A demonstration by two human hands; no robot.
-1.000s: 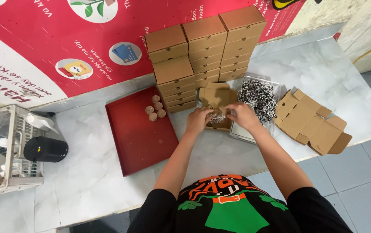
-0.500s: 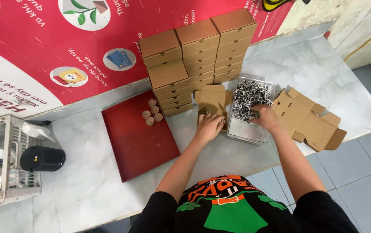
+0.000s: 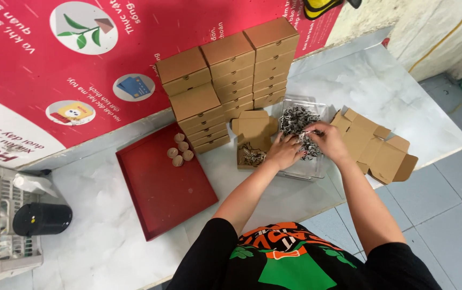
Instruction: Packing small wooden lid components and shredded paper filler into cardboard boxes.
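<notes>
Shredded paper (image 3: 295, 121): I'm watching both hands, left hand (image 3: 284, 152) and right hand (image 3: 325, 140), now pinching it over the clear tub (image 3: 317, 166), having left the open box (image 3: 252, 145).

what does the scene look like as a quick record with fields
left hand: on shredded paper filler, beside the open small box
right hand: fingers pulling filler
filler holder: clear tray
stacks: closed cardboard boxes by the wall
red tray: four small round pieces
flat boxes: unfolded, right of the tray
far left: white basket, black cylinder

White basket (image 3: 5, 225) cut off at left edge; both hands' fingertips buried in shredded paper (image 3: 295, 121).
</notes>
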